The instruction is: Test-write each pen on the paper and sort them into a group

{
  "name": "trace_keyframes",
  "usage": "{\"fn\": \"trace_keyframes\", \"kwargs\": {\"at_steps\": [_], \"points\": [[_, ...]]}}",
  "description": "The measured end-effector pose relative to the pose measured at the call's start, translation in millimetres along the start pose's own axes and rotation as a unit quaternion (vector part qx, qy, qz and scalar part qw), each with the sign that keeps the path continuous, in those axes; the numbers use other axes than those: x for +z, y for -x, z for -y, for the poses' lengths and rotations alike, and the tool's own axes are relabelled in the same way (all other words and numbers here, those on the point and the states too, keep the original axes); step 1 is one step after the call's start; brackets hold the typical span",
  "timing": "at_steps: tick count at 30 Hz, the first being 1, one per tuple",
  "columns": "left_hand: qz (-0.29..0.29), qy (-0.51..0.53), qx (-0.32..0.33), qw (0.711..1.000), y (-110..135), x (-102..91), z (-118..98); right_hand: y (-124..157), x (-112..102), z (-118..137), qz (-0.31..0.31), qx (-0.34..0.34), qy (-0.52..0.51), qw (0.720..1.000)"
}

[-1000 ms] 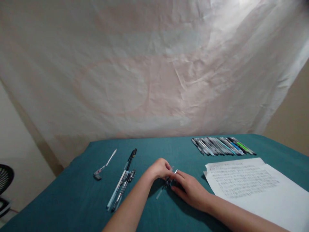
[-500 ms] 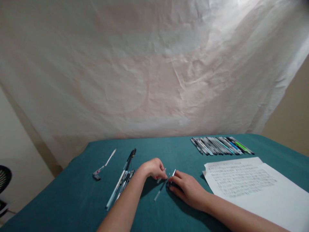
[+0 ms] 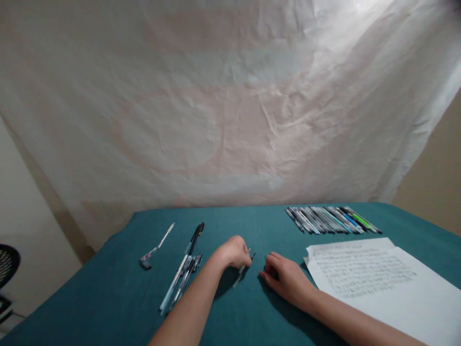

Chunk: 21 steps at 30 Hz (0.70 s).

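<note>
My left hand is closed in a pinch above the middle of the table, its fingertips pointing down. They grip a slim, clear pen part, mostly hidden by the fingers. Just under them, a thin pen refill with a dark upper end slants across the cloth, blurred; whether the fingers also hold it I cannot tell. To the right, my right hand rests low over the cloth with curled fingers. A pale bit shows at its fingertips, too small to name. Several pens lie beside my left forearm.
A long row of pens lies at the back right. Written sheets of paper cover the right side, near my right forearm. A white stick-like item with a grey end lies at the left. A pale sheet hangs behind the green-covered table.
My right hand has drawn away to the right from my left hand, and the silvery piece at its fingers hardly shows now. The refill has shifted up, closer under my left fingers.
</note>
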<state>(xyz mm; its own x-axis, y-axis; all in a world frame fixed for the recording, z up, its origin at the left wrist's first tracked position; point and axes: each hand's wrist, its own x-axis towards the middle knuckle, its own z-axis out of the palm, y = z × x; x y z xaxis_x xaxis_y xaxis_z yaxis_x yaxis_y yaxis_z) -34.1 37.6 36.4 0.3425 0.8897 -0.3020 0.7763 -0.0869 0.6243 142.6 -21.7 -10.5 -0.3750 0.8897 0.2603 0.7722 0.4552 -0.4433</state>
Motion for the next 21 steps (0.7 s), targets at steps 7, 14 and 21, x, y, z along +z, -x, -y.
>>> {"fn": "trace_keyframes", "kwargs": {"at_steps": [7, 14, 21], "points": [[-0.075, 0.279, 0.1, 0.952, -16, -3.6, 9, 1, -6, -17, 0.013, 0.069, 0.005, 0.998], [-0.151, 0.578, 0.092, 0.797, -39, 21.6, 24, -2, -12, -14, 0.02, 0.046, -0.023, 0.998], [-0.166, 0.646, 0.082, 0.74, -41, 20.0, 31, -6, -14, -11, -0.022, 0.035, -0.17, 0.985]]}}
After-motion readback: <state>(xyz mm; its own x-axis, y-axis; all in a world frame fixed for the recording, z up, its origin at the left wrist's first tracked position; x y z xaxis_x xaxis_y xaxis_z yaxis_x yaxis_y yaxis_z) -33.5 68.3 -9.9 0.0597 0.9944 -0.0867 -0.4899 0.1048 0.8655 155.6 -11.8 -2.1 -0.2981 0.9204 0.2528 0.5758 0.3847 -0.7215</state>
